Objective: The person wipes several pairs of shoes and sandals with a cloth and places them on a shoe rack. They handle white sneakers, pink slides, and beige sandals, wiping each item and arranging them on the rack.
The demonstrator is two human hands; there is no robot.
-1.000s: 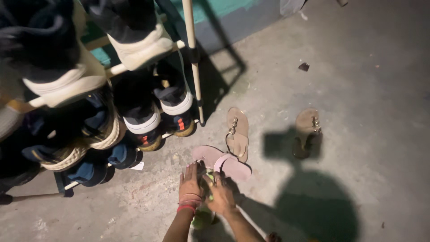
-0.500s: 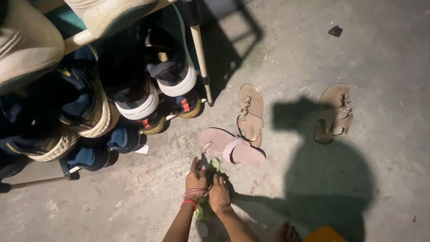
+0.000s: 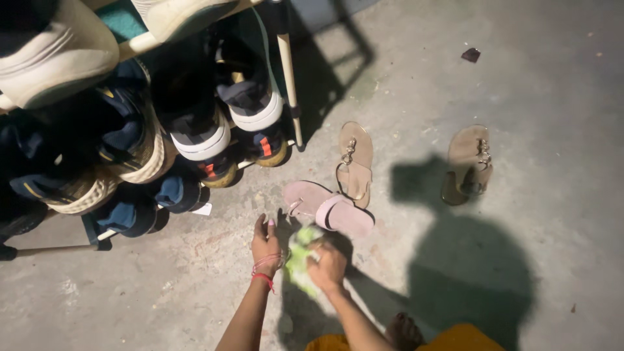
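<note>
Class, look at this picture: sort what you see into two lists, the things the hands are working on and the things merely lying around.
In hand: left hand; right hand; green cloth; pink slipper.

Lying about: tan sandal beside the slipper; second tan sandal farther off; shoe rack full of sneakers; dark scrap on the concrete floor.

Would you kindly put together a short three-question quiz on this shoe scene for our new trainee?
1. True or false: the right hand grips a light green cloth.
2. Which footwear lies nearest both hands? A) pink slipper B) far tan sandal C) shoes on the shoe rack
3. Fill in: the left hand wears red and pink bands at the ____.

Key: 1 true. 2 A. 3 wrist.
</note>
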